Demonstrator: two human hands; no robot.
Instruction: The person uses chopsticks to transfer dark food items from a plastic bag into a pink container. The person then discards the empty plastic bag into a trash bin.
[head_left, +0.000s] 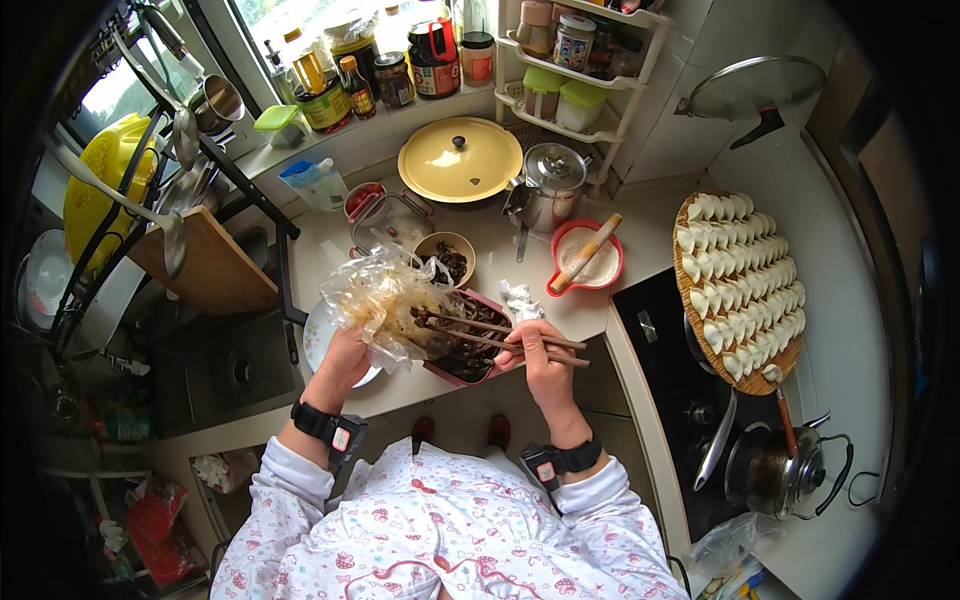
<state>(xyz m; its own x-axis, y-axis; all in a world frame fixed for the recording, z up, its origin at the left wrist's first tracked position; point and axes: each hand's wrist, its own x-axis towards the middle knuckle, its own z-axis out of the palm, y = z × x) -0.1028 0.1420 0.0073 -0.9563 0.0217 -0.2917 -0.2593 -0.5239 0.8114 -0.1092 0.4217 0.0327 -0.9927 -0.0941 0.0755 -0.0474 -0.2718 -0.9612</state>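
My left hand (347, 361) grips a crumpled clear plastic bag (375, 292), its inside smeared with brown residue. Between the fingers of my right hand (538, 351) is a pair of wooden chopsticks (551, 349), their tips at the mouth of the bag. Under the bag and chopsticks stands a pink rectangular container (501, 307) holding dark, wet-looking food, perhaps pickled vegetables. Just behind it, a round bowl (471, 255) holds similar dark food, partly covered by the bag. A white plate (313, 337) with a floral pattern shows beneath my left hand and the bag.
At right, a woven round tray (701, 367) carries rows of dumplings above the black cooktop (645, 375). A red bowl (555, 251) of white flour has a rolling pin (589, 251) across it. Behind stand a yellow lidded pan (457, 161) and a steel pot (555, 195). The sink (217, 375) lies left.
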